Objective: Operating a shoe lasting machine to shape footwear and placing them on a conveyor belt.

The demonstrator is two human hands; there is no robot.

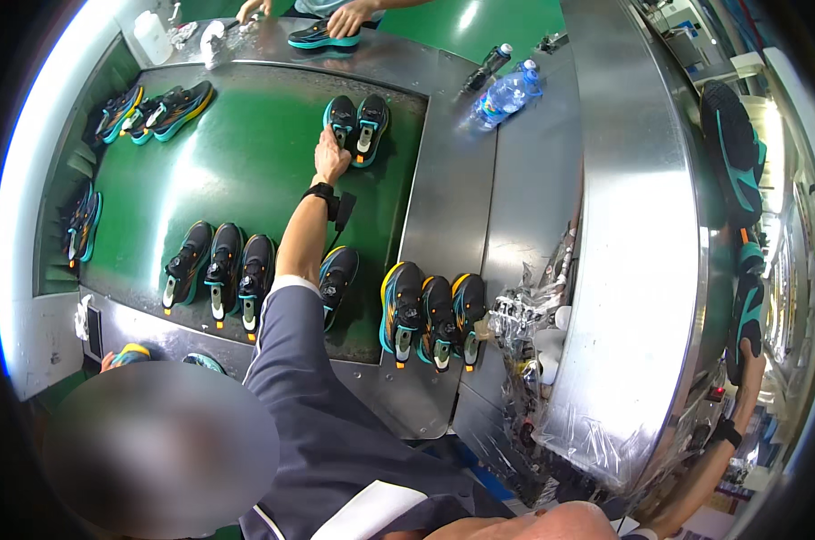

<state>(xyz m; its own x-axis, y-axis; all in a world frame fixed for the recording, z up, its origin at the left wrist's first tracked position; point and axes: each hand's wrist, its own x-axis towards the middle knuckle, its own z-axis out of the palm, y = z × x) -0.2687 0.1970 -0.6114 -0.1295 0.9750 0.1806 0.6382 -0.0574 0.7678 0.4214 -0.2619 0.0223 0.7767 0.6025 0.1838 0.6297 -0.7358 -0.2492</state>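
My left hand [332,160] reaches over the green conveyor belt, its fingers closed at the collar of a black running shoe [339,114] with a teal sole. A matching shoe [370,130] stands right beside it. Far to the right, my right hand [748,359] grips the end of another black shoe [747,310], its teal-patterned sole partly showing. Above that one is a further black shoe [734,153] with its sole turned outward; what supports it is hard to make out.
Several shoes stand along the near side of the green belt [246,171]; three shoes [437,315] sit on the metal edge. Plastic bottles [508,94] and a metal machine housing [637,270] are to the right. Across the belt, a person's hand [349,18] touches a shoe. Another person is at lower left.
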